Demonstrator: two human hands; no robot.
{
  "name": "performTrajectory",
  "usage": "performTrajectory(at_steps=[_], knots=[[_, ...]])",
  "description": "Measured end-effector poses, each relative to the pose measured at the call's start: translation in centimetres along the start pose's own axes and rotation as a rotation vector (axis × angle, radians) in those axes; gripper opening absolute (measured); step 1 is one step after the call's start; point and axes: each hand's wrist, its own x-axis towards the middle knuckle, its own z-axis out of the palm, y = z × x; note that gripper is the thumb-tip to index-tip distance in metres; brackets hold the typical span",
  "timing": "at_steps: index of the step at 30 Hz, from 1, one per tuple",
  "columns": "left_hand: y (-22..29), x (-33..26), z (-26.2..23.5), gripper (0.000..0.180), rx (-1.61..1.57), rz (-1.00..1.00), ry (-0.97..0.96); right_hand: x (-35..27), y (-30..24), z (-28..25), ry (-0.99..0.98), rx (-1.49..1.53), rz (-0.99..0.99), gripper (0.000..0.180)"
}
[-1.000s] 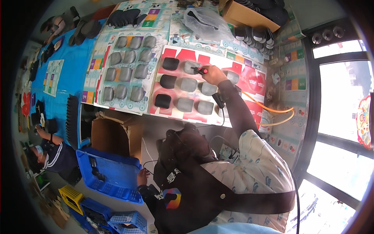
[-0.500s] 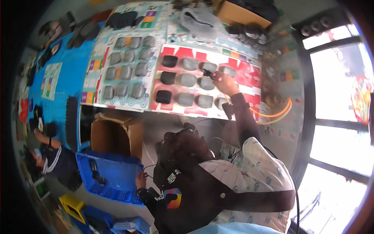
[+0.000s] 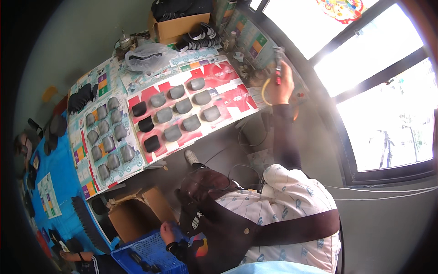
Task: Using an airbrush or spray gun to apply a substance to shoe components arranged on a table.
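My right hand (image 3: 284, 86) is raised at the right, above the table's end. It grips a black spray gun (image 3: 278, 61) with red marks, and a yellow hose (image 3: 265, 91) curves beside the wrist. To its left lies a red and white sheet (image 3: 237, 93) with rows of rounded pads. The left-hand column holds black pads (image 3: 146, 124); the others, such as one grey pad (image 3: 183, 106), look coated. My left hand (image 3: 167, 233) hangs low by a blue crate (image 3: 150, 249), its fingers curled, with nothing visible in them.
More grey pads (image 3: 108, 144) lie on a patterned sheet at the left. Beyond them are a clear plastic bag (image 3: 148, 57), stacked dark pads (image 3: 198, 39) and a cardboard box (image 3: 182, 27). An open carton (image 3: 132, 219) stands below the table. At lower left another person's arm (image 3: 75, 256) shows.
My right hand has lifted away from the pads to the right with the spray gun, which now points upward. The view has turned toward the window. My left hand stays by the crate.
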Motion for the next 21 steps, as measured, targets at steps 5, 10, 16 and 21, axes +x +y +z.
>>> performTrajectory(at_steps=[5, 10, 16, 21], knots=[[2.2, 1.6, 0.1, 0.03, -0.022, -0.137, 0.003, -4.1, 3.1, -5.7, 0.163, 0.153, 0.369, 0.033], [4.2, 1.7, 0.7, 0.032, 0.251, 0.018, 0.024, -13.5, -3.2, -1.2, -0.731, 0.534, 0.105, 0.033], [7.9, -1.6, -1.5, 0.031, 0.072, 0.037, 0.206, -24.9, -18.2, 6.9, -1.406, 0.556, -0.509, 0.039], [6.7, -5.7, -2.3, 0.03, -0.117, -0.003, 0.357, -28.6, -24.3, 11.4, -1.424, 0.509, -0.599, 0.03]])
